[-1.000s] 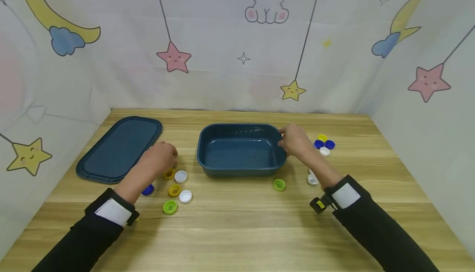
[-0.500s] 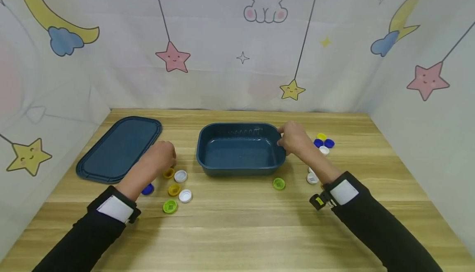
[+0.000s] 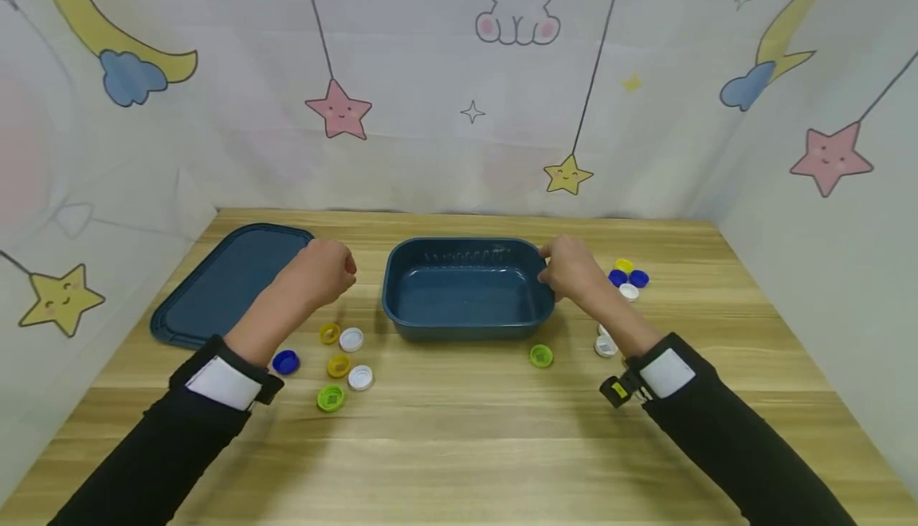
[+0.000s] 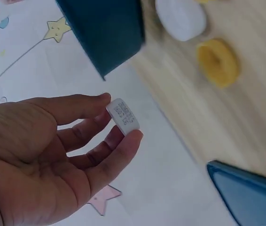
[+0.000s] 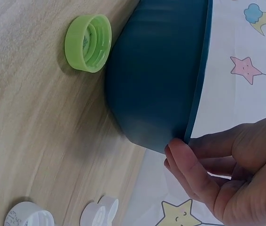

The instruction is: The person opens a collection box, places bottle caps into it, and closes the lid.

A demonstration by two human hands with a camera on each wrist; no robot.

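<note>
My left hand (image 3: 319, 272) is raised over the table, between the dark blue lid and the box. Its thumb and fingertips pinch a white bottle cap (image 4: 123, 116) with small print on it; the head view hides this cap. On the right, my right hand (image 3: 571, 271) grips the right rim of the dark blue box (image 3: 466, 296), thumb on one side and fingers on the other. The box stands upright with nothing inside. Below my left hand lie loose caps: yellow (image 3: 339, 365), white (image 3: 360, 378), green (image 3: 331, 398) and blue (image 3: 285, 362).
A flat dark blue lid (image 3: 225, 287) lies at the left back. A green cap (image 3: 541, 355) sits just in front of the box. Blue caps (image 3: 638, 278), a yellow cap (image 3: 623, 266) and white caps (image 3: 606, 346) lie around the right forearm. A patterned cloth (image 3: 430, 151) hangs behind the table.
My left hand has risen and moved away from the left caps towards the back, with the white bottle cap between its fingertips. The right hand and the box have stayed in place.
</note>
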